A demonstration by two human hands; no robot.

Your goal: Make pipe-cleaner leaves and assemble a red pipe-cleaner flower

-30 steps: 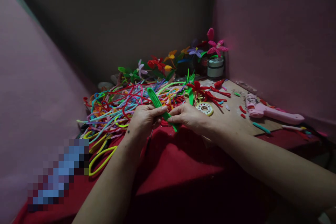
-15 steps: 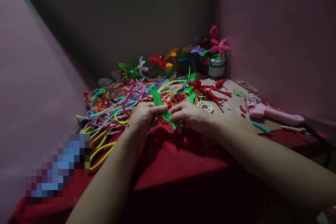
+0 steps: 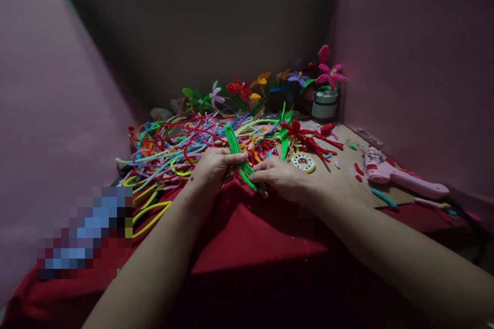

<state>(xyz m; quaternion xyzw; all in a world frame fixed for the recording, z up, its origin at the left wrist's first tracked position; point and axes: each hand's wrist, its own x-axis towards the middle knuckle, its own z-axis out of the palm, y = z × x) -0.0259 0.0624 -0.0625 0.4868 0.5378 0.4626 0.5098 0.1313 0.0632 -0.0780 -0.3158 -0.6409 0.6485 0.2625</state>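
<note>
Your left hand pinches the green strip mid-length, fingers closed; your right hand has fingers gripping its split lower end. Strip's between both hands, tilted 11-to-5 o'clock. Fuzzy stems pile at left hand's 10 o'clock; pink tool at right hand's 3 o'clock.

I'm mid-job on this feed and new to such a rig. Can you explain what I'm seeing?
There's no machine: these are a person's bare hands, seen from a head-worn camera looking forward and down. The left hand pinches a green fuzzy bundle; the right hand's fingers grip its lower end. Beyond lies a tangle of colorful fuzzy stems, with fuzzy flowers behind. On the right, a board holds scraps, a round yellow-rimmed disc and a pink tool. Red cloth covers the near side. The pixelated patch on the left can't be made out.
</note>
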